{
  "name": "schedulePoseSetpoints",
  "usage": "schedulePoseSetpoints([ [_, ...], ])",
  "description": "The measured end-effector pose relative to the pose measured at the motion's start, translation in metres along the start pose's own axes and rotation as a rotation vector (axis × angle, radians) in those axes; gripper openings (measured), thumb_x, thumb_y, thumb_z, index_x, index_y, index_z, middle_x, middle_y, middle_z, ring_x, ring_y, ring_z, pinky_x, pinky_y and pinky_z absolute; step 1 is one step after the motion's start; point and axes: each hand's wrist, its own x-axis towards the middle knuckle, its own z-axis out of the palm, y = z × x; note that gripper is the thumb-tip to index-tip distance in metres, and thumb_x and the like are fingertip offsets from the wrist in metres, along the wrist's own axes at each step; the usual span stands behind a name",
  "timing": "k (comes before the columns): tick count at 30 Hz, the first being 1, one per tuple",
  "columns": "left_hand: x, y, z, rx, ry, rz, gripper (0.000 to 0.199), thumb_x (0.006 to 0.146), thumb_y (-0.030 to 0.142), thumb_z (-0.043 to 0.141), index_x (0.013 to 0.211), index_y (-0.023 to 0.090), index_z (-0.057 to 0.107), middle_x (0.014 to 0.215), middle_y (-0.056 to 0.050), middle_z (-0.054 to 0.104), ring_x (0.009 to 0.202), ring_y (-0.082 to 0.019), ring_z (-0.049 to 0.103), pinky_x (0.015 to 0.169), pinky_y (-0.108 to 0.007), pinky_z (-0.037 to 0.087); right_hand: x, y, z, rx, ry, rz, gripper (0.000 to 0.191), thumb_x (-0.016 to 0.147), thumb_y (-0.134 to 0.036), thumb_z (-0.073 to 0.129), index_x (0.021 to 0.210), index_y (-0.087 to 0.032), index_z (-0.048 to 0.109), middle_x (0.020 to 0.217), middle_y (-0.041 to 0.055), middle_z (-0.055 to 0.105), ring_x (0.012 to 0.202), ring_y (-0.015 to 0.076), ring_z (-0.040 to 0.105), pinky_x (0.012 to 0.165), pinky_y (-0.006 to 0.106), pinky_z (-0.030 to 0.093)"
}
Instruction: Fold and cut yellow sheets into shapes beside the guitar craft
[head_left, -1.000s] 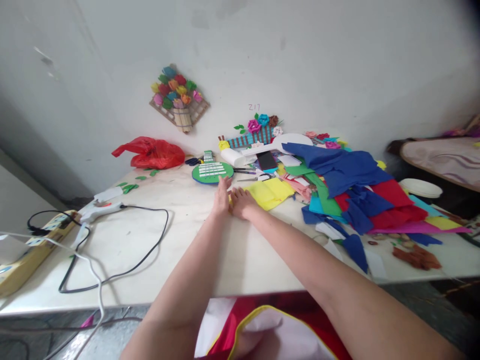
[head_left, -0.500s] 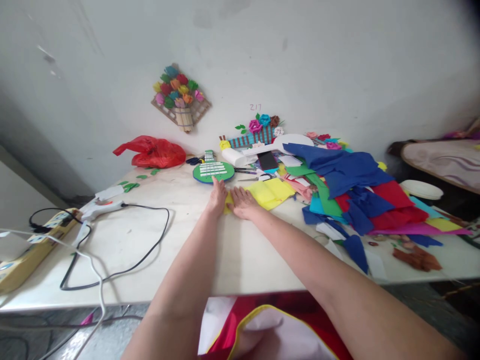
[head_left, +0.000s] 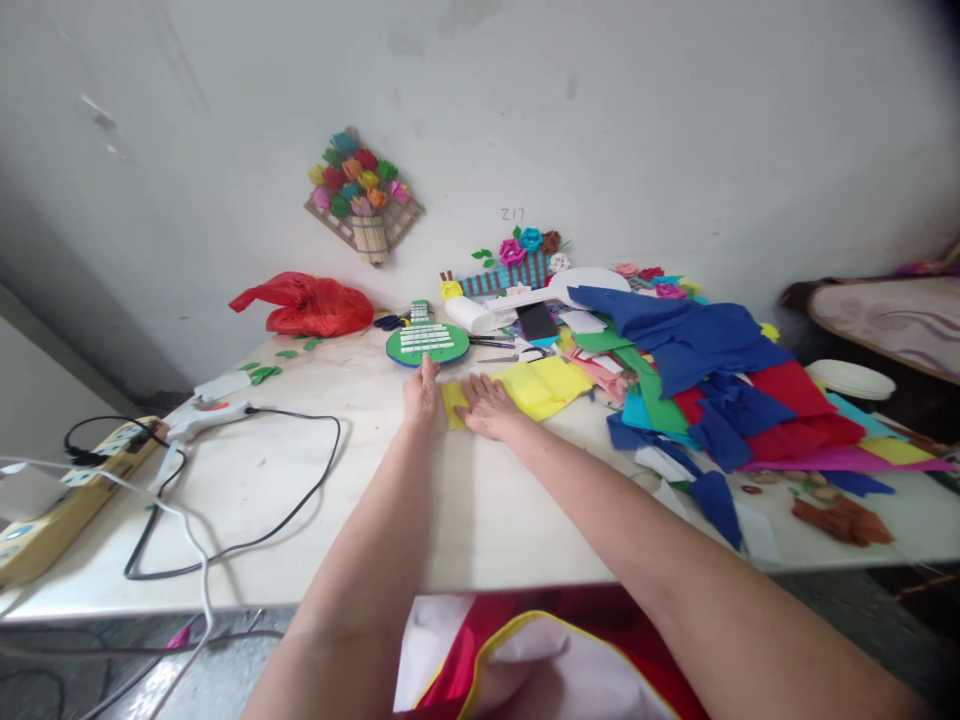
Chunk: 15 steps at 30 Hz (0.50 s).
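A folded piece of yellow crepe paper lies on the table, partly covered by my right hand, which presses flat on it with the fingers spread. My left hand stands on edge just left of the paper, fingers stretched out and holding nothing. Right of my right hand a larger yellow sheet lies creased; whether it joins the folded piece is hidden. Behind my left hand is a green guitar-shaped craft with white strips across it.
At the right spreads a heap of blue cloth-like paper with red and green pieces. A glue gun with a looping black cord and a power strip lie left. A red plastic bag sits near the wall, and a phone farther right.
My left hand has slid a little to the left, off the yellow paper, uncovering its left edge. My right hand stays pressed on the paper.
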Motion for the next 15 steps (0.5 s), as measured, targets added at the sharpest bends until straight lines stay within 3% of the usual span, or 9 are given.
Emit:
schedulePoseSetpoints([
  [3,-0.003,0.002,0.002,0.273,-0.052,0.158,0.040,0.085,0.040,0.035,0.101,0.016,0.065,0.102,-0.012,0.065,0.099,-0.023,0.058,0.091,-0.034,0.039,0.001,0.001,0.001,0.011,0.005,-0.005,0.062,0.088,-0.043,0.018,0.142,-0.011,0.018,0.149,0.0099,0.013,0.136,0.0262,0.008,0.108,0.046,0.006],
  [7,-0.008,0.004,0.010,0.583,-0.273,0.326,0.038,0.085,0.025,0.034,0.115,0.021,0.058,0.118,-0.009,0.059,0.114,-0.021,0.049,0.099,-0.035,0.032,0.005,0.004,-0.001,0.086,-0.022,0.010,0.059,0.090,-0.037,0.015,0.143,-0.010,0.011,0.149,0.0072,0.011,0.137,0.0228,0.006,0.109,0.043,0.004],
  [10,-0.012,0.003,0.014,0.721,-0.410,0.328,0.042,0.087,0.029,0.033,0.124,0.023,0.050,0.131,-0.006,0.048,0.127,-0.022,0.034,0.106,-0.044,0.019,0.010,0.011,-0.009,0.256,-0.005,0.031,0.057,0.090,-0.032,0.013,0.143,-0.010,0.007,0.148,0.0053,0.015,0.136,0.0178,0.013,0.109,0.037,0.012],
  [13,-0.014,0.003,0.015,0.753,-0.455,0.267,0.044,0.087,0.038,0.032,0.127,0.027,0.046,0.139,-0.004,0.038,0.131,-0.024,0.025,0.105,-0.051,0.013,0.011,0.022,-0.022,0.446,0.057,0.101,0.055,0.090,-0.023,0.001,0.143,-0.009,0.007,0.146,0.0050,0.024,0.133,0.0121,0.023,0.104,0.032,0.026],
  [15,-0.014,0.003,0.014,0.749,-0.467,0.250,0.044,0.087,0.039,0.032,0.127,0.028,0.046,0.140,-0.003,0.036,0.132,-0.025,0.023,0.105,-0.052,0.011,0.011,0.031,-0.030,0.523,0.087,0.082,0.055,0.090,-0.024,0.001,0.142,-0.007,0.010,0.145,0.0052,0.024,0.133,0.0109,0.024,0.104,0.029,0.027],
])
